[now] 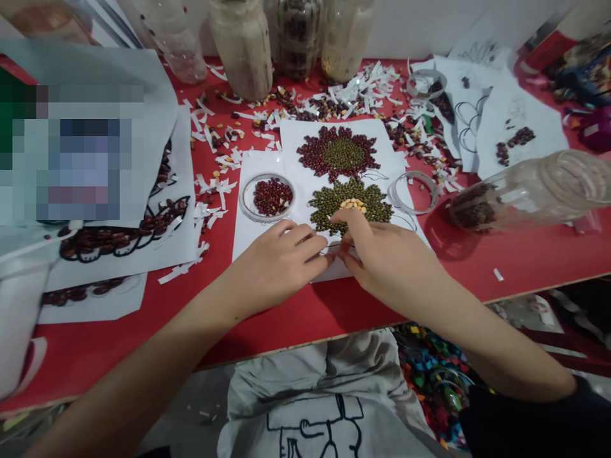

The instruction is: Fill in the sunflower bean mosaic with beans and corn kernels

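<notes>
My left hand (284, 261) and my right hand (389, 257) meet over the lower edge of a white paper sheet (293, 143). Both have bent fingers with the tips close together; anything between them is too small or hidden to make out. Just beyond my fingers lies a flower of green beans (329, 200), with pale yellow kernels (353, 205) at its centre, partly covered by my right hand. Farther up the sheet is a flower of dark red beans (312, 156) with a green bean centre (342, 156). A round lid of red beans (272, 196) sits left of the flowers.
Paper shreds (367, 86) and loose beans litter the red table (296, 324). Several jars line the back, including a cloudy one (241, 48). At right, an open clear jar (520, 194) lies tilted beside a ring-shaped lid (415, 191). Bean-decorated sheets (167, 248) lie left.
</notes>
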`<state>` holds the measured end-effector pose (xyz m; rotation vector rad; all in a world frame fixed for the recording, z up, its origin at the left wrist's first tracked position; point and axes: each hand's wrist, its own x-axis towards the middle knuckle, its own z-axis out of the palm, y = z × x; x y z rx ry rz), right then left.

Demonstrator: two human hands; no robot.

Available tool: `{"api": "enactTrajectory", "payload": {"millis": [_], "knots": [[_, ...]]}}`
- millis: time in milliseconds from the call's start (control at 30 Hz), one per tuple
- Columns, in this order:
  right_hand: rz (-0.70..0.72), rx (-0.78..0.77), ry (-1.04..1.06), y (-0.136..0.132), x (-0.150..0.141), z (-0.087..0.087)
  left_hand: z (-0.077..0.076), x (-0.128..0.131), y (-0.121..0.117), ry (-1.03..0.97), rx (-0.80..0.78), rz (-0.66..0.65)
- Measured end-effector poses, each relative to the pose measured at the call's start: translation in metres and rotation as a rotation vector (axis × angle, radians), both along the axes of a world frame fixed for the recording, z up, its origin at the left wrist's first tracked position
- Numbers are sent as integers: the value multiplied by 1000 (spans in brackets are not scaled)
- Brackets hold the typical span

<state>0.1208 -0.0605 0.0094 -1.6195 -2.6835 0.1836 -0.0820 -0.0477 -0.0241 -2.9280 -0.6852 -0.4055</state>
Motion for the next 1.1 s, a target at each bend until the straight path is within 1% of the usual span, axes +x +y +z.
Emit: {"api": "enactTrajectory", "payload": {"millis": [100, 200, 300, 367, 433, 533, 633, 733, 833, 933, 1000, 1100], "knots": [[3, 75, -51, -3, 2, 3, 1, 1, -1, -13, 7, 4], [-35, 125, -18, -7, 11, 5, 0, 2, -2, -22, -6, 7], [-32, 114, 118, -10, 21, 4, -1, 4, -2, -4, -20, 22], [5, 110, 245, -12, 25, 2, -1, 4, -2, 4, -23, 34], [63, 118, 340, -16, 27, -3, -2, 4, -3, 1, -23, 43], [120, 131, 388, -21, 27, -14, -3, 4, -3, -14, -24, 44], [106, 156, 354, -25, 27, -25, -3, 5, -3, -20, -19, 44], [123, 200, 274, -26, 26, -31, -3, 4, -2, -35, -4, 46], [193, 312, 149, -26, 24, -28, -3, 3, -1, -70, 21, 34], [280, 413, 40, -26, 19, -22, -3, 0, 0, -124, -1, 34], [304, 431, 15, -26, 17, -19, -3, -1, 0, -146, -16, 43], [303, 400, 55, -26, 17, -20, -3, 0, 0, -127, -15, 40]]}}
